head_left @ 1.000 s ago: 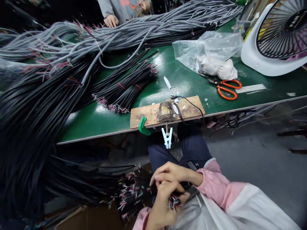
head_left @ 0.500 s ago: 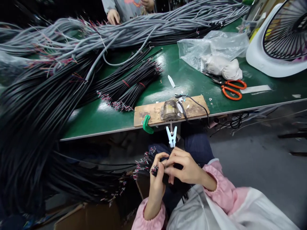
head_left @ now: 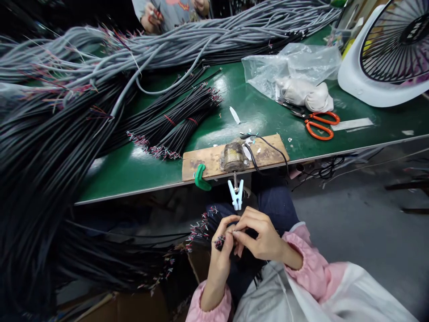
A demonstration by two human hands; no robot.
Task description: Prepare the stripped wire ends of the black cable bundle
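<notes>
My left hand [head_left: 219,259] is closed round a small bunch of black cables [head_left: 219,243], whose red and white wire ends poke out beside the thumb. Thumb and forefinger of my right hand [head_left: 263,237] pinch a wire end at the left fingertips; the hands hide most of it. More black cables [head_left: 204,228] with stripped ends lie on my lap, just left of the hands. Above them, a light-blue clothespin [head_left: 236,197] sits on the shaft of a small motor [head_left: 233,156], fixed to a wooden board [head_left: 204,158] at the table edge.
A green clamp [head_left: 201,177] grips the board. Tied black cable bundles [head_left: 177,118] and long grey cables [head_left: 187,40] cover the green table [head_left: 150,174]. Orange-handled scissors [head_left: 320,125], a plastic bag [head_left: 264,71] and a white fan [head_left: 355,76] lie right. Across the table, a person's hand [head_left: 151,19] holds a red-handled tool.
My fingers have shifted slightly at the wire end, and the bunch's ends turn more toward me. The view has moved a little. The person opposite has raised a hand with a tool.
</notes>
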